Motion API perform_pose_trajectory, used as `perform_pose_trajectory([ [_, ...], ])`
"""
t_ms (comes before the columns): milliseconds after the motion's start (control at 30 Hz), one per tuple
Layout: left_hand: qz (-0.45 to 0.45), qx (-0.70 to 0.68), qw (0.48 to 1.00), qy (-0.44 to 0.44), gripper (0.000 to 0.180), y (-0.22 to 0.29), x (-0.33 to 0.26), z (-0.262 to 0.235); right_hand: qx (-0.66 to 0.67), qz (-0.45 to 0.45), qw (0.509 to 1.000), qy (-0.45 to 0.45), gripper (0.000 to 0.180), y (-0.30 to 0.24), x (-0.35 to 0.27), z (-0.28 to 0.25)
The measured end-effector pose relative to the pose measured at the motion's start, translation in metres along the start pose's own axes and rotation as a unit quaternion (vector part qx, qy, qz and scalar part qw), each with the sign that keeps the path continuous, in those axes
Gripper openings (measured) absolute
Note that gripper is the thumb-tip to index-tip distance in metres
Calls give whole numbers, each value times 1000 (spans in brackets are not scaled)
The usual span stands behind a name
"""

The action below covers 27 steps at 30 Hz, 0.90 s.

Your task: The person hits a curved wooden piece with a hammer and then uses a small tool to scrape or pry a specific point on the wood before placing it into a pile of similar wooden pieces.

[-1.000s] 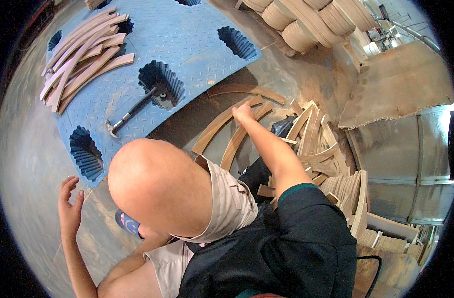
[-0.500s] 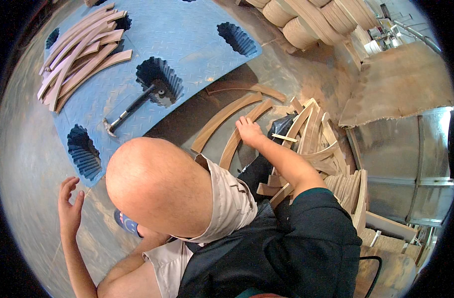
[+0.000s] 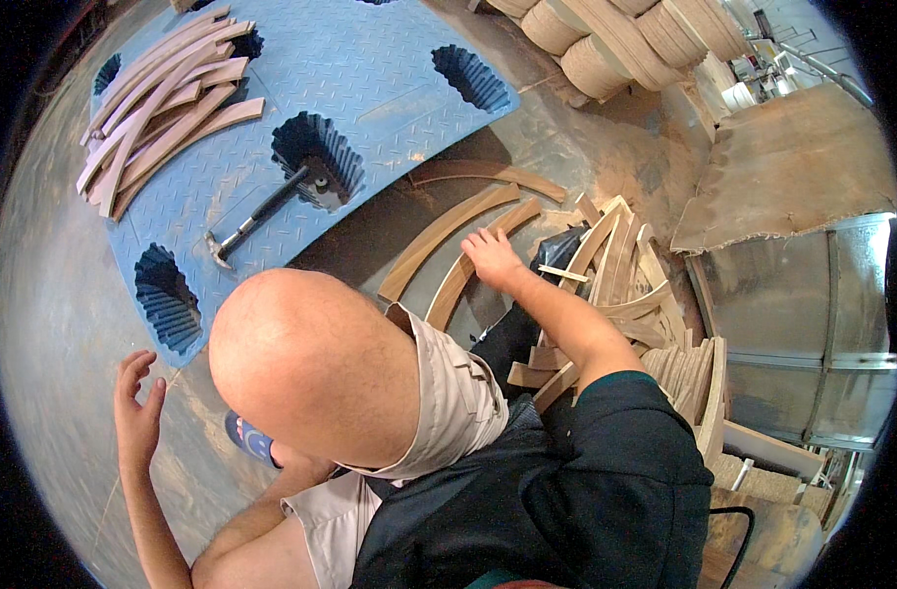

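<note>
My right hand point(image 3: 493, 259) is closed over the edge of a curved wooden strip point(image 3: 451, 295) on the floor, its fingertips on the wood. Beside that strip, toward the blue pallet, lies a second curved wooden strip point(image 3: 421, 253). A third curved strip point(image 3: 502, 174) lies farther off, partly in the pallet's shadow. At the lower left my left hand point(image 3: 137, 407) hangs in the air, empty, with thumb and fingers apart. My bent knee stands between the two hands and hides part of the floor.
A blue plastic pallet point(image 3: 380, 88) with ribbed holes carries a hammer point(image 3: 262, 214) and a heap of curved wooden strips point(image 3: 164, 108). Right of my hand are a pile of wood offcuts point(image 3: 620, 260) and a black plastic bag point(image 3: 560, 245). Bundled curved wood point(image 3: 591, 64) is stacked beyond.
The curved strip under my right hand has shifted slightly, its near end moving left. My right hand has barely moved, and my left hand stays in place.
</note>
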<state>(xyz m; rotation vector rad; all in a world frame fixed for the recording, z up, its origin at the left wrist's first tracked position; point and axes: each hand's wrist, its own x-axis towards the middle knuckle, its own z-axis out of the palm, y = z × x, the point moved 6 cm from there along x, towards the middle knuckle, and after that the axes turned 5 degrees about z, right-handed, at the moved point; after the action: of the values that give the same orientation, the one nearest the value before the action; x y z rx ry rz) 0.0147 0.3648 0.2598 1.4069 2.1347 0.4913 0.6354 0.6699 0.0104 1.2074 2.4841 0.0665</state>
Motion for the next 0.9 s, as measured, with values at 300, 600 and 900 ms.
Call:
perform_pose_trajectory([
  [300, -4, -7, 1000, 5, 44, -1, 0, 2, 111, 54, 989, 84, 57, 18, 18, -24],
  [600, 9, -8, 1000, 13, 44, -11, 0, 5, 165, 117, 968, 152, 54, 25, 57, -24],
  [900, -4, -5, 1000, -3, 45, -14, 1, 11, 104, 78, 986, 103, 52, 20, 74, -15],
])
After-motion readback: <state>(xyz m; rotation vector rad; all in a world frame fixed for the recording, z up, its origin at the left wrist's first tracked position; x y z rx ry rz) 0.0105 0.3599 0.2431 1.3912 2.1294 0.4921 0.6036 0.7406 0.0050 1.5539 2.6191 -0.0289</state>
